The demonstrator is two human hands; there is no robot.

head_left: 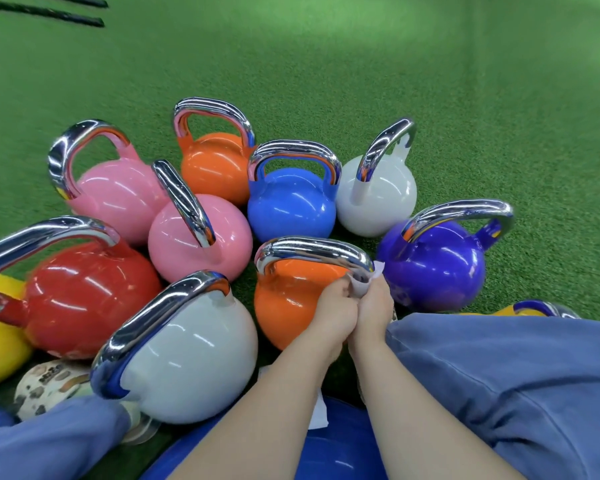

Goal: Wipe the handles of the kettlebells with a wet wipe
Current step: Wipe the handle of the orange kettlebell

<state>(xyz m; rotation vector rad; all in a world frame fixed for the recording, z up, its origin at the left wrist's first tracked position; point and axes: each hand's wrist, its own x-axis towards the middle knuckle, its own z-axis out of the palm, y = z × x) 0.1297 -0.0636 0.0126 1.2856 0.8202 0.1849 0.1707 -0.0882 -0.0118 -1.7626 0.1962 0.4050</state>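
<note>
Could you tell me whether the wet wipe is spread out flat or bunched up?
Bunched up: the wet wipe is crumpled between both hands against the near orange kettlebell's handle.

Bright even overhead light, white glare streaks on kettlebells (201, 233), wide-angle bending and blur at edges

Orange kettlebell (288, 299) (chrome handle (312, 249)), white wipe (362, 284).

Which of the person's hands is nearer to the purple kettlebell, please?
Right. The right hand sits just beside the purple kettlebell; the left hand lies beyond it, over the orange kettlebell.
</note>
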